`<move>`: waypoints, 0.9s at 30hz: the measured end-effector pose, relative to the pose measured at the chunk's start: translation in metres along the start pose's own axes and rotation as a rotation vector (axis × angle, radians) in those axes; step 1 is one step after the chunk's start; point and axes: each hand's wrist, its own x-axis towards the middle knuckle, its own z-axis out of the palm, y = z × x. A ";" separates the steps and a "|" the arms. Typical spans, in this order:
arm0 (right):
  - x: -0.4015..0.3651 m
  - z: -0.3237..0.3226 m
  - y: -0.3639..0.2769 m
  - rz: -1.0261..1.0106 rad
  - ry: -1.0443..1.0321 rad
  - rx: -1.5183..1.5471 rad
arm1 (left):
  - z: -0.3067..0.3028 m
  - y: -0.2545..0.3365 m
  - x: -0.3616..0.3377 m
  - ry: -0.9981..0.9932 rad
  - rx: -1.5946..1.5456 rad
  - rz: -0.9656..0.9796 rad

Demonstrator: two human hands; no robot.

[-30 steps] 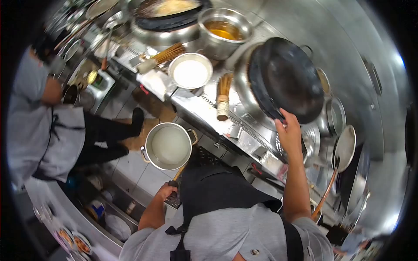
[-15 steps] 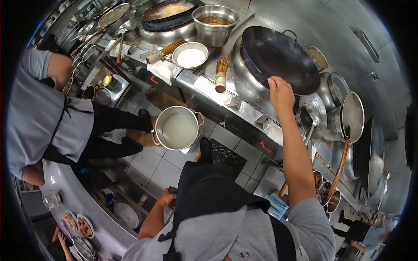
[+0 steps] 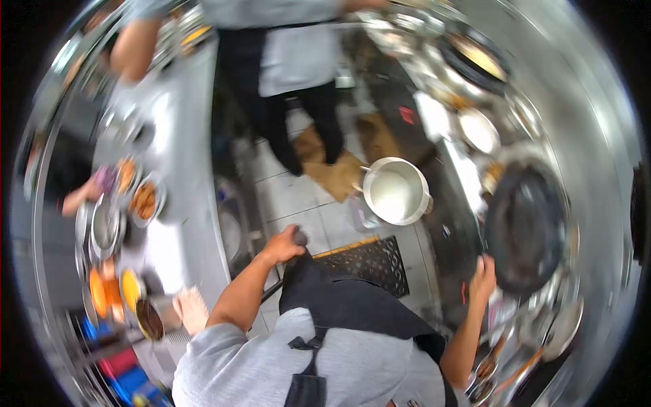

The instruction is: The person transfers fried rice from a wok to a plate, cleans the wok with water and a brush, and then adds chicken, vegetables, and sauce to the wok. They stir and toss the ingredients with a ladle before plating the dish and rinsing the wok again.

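The large round black metal wok (image 3: 525, 227) looks heavy, stiff and likely hot. The right hand (image 3: 483, 275) touches its near rim, but blur hides the grip. The left hand (image 3: 283, 245) has its grip closed on a dark handle (image 3: 299, 237).

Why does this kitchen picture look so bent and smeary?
Head view: fisheye lens bows the counter and blackens the corners; motion blur smears everything, worst at the wok and the right hand by its rim; the left hand, fisted on a dark handle, and the pot read clearer; glare whitens the steel wall.
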 end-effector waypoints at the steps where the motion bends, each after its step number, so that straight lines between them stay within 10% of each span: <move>1: -0.005 0.008 0.005 0.029 -0.075 -0.067 | -0.014 -0.001 -0.004 0.043 -0.013 0.056; 7: 0.046 0.000 -0.031 -0.069 -0.103 -0.587 | -0.102 -0.029 -0.057 0.211 -0.033 0.193; 13: 0.144 0.124 -0.237 -0.349 -0.395 0.051 | -0.114 -0.082 -0.062 0.491 -0.096 0.478; 18: 0.033 0.252 -0.520 -0.674 -0.925 0.232 | -0.110 -0.090 -0.062 0.595 -0.129 0.519; 23: -0.085 0.339 -0.662 -1.027 -1.178 0.262 | -0.114 -0.087 -0.065 0.593 -0.120 0.466; 27: -0.160 0.365 -0.726 -0.716 -1.551 0.265 | -0.107 -0.088 -0.063 0.628 -0.168 0.439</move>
